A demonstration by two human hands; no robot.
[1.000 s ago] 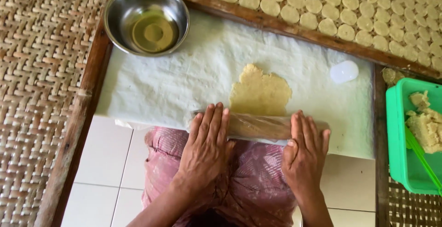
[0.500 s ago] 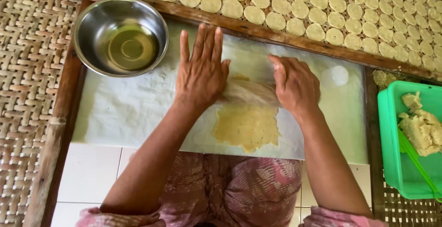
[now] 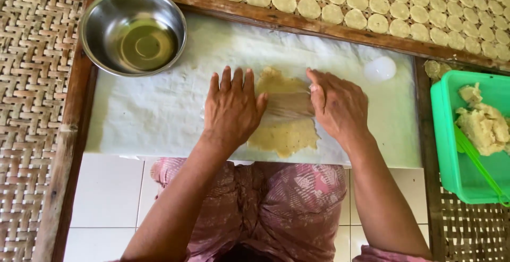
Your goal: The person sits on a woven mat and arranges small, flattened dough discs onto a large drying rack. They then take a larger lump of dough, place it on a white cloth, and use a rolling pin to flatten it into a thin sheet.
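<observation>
A flat sheet of pale yellow dough (image 3: 284, 134) lies on a white plastic-covered board (image 3: 159, 113). Across its middle rests a clear roller (image 3: 289, 105). My left hand (image 3: 231, 108) presses flat on the roller's left end, fingers spread and pointing away. My right hand (image 3: 334, 105) presses on its right end, palm down. Neither hand closes around the roller; both lie on top of it.
A steel bowl (image 3: 133, 31) with oil sits at the board's far left. A small white round cutter (image 3: 379, 69) lies far right. Several cut dough discs (image 3: 372, 1) cover a woven tray beyond. A green tub (image 3: 470, 140) holds lumps of dough on the right.
The roller and both hands went from the near edge of the dough out to the far edge, then came back to its middle. The dough looks thinner and longer.
</observation>
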